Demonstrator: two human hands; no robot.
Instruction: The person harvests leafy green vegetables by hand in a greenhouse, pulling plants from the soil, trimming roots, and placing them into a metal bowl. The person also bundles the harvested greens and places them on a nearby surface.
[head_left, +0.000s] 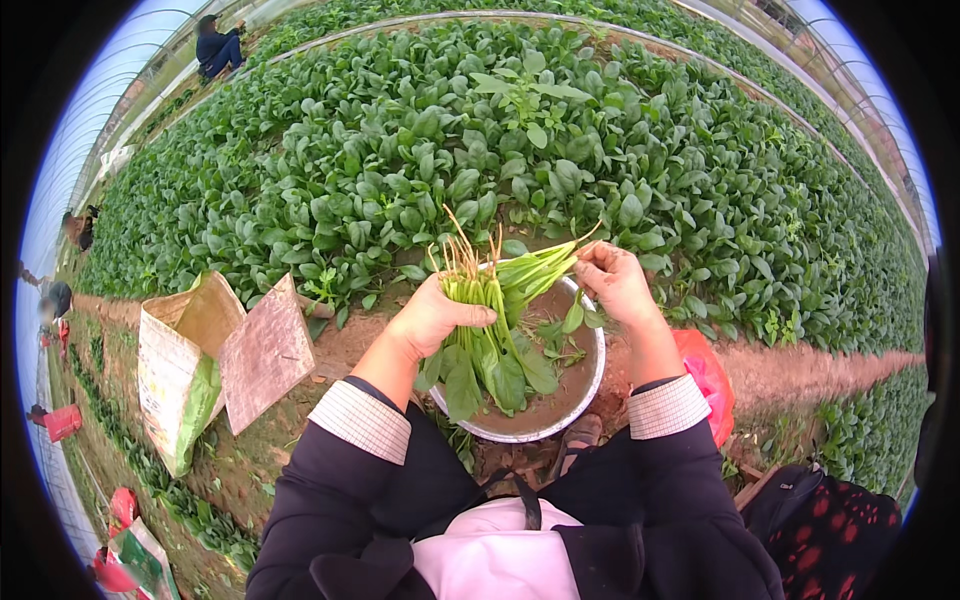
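Note:
My left hand (442, 319) grips a bunch of spinach (480, 360) by its stems, roots pointing up and leaves hanging down. Several more stems (544, 262) slant from the bunch to the right. At their root ends, my right hand (615, 281) pinches with thumb and fingers. Beneath both hands stands a round metal basin (596, 371) holding brownish water or mud, with bits of leaf and stalk in it. The bunch covers the basin's left part. A small leafy piece (576, 315) hangs below my right hand, over the basin's rim.
Dense spinach plants (360, 165) fill the bed ahead. A woven sack (176, 375) and a flat board (268, 352) stand at left. To the right lie a red plastic bag (705, 382) and a dark bag (825, 532). A person (217, 49) sits at far left; others are at the left rim.

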